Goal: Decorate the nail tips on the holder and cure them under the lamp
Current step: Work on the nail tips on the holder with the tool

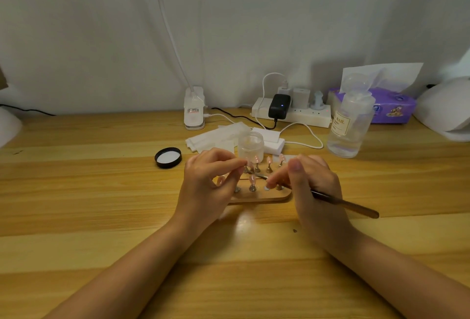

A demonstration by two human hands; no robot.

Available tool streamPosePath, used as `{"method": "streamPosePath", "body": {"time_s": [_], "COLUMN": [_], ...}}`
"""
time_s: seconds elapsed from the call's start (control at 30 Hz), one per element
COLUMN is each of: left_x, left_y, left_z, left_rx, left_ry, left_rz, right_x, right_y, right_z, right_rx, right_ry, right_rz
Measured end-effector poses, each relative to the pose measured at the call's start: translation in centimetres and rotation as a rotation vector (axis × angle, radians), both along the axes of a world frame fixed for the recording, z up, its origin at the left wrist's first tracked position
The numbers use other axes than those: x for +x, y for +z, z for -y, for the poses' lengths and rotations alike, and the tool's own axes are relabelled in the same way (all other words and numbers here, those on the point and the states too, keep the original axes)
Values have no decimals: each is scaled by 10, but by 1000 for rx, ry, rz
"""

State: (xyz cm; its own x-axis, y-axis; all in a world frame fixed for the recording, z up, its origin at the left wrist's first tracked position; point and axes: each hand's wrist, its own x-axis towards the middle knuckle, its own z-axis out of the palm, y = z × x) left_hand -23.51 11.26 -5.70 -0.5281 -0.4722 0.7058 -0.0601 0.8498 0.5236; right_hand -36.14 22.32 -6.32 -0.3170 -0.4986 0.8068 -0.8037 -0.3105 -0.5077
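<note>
From the head view, decorating looks underway: the left hand (211,178) pinches a nail tip (220,180) at nine o'clock of the wooden holder (256,198), the right hand (311,186) grips a brush (343,203), which next needs a steady touch.

Clear bottle (348,125) label reads "NAIL"; smaller print blurred; clip lamp base (194,110) sticker unreadable
</note>
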Motion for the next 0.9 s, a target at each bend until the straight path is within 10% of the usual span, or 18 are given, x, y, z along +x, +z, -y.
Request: {"method": "streamPosePath", "body": {"time_s": [0.9], "left_x": [2], "left_y": [2], "left_z": [-1], "left_rx": [70], "left_ry": [-19], "left_rz": [-29], "right_x": [4], "right_y": [7], "right_z": [-5], "right_rx": [25], "right_ry": [75], "right_rz": [237]}}
